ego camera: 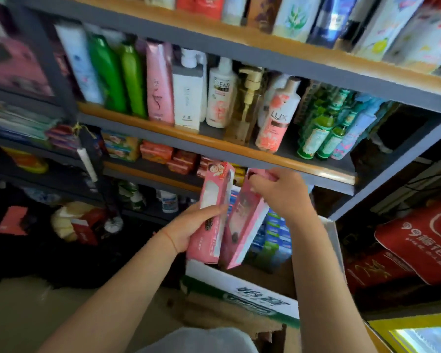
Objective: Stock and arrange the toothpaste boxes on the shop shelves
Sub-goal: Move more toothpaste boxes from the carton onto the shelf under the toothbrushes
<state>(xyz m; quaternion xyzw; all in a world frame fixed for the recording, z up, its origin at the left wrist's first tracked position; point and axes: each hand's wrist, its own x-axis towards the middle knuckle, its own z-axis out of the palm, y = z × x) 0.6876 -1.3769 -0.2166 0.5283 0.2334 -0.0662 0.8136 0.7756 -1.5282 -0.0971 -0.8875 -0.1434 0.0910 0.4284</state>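
Observation:
Two pink toothpaste boxes stand side by side in front of the lower shelves. My left hand (191,225) grips the left pink box (213,200) around its lower half, holding it upright. My right hand (280,192) pinches the top end of the right pink box (242,225), which leans slightly to the left. Below them an open white and green carton (239,289) holds several blue and green toothpaste boxes (273,240), partly hidden by the pink boxes and my right arm.
The shelf (214,145) just above my hands carries shampoo and body wash bottles (189,93) and green bottles (318,133). Soap packs (158,151) fill the shelf behind the pink boxes. Red bags (418,240) lie at the right, dark clutter at the lower left.

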